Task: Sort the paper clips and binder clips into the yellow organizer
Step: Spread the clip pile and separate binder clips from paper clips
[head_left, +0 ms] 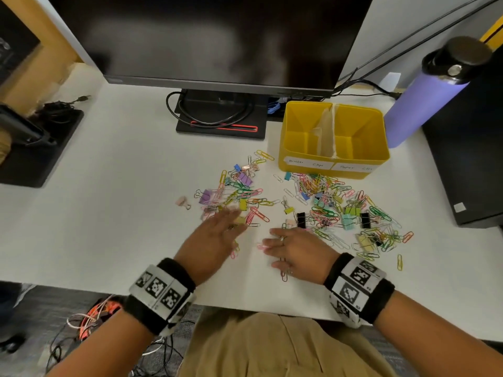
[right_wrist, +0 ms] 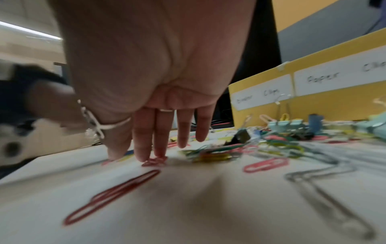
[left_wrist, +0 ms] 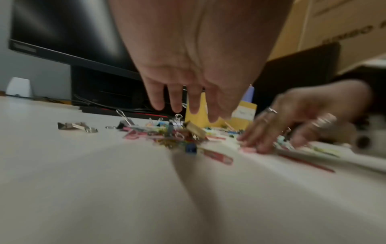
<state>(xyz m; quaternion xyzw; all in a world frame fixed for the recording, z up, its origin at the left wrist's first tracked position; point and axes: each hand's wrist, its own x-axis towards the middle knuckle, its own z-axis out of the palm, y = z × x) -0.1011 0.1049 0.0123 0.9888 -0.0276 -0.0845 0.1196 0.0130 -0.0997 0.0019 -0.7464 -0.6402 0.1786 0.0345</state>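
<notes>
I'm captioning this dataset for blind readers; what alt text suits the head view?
Two open hands, left hand and right hand, reach over a scatter of multicoloured paper clips and binder clips on a white desk. Behind the scatter stands an empty yellow two-compartment plastic organizer, between a black monitor and a purple bottle.

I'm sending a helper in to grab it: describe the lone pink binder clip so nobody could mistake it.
Start at the yellow organizer in front of the monitor; clips spread over the white desk before it. At the spread's far left edge lies the pink binder clip. It alone sits apart from the pile, left of the purple binder clip.
</notes>
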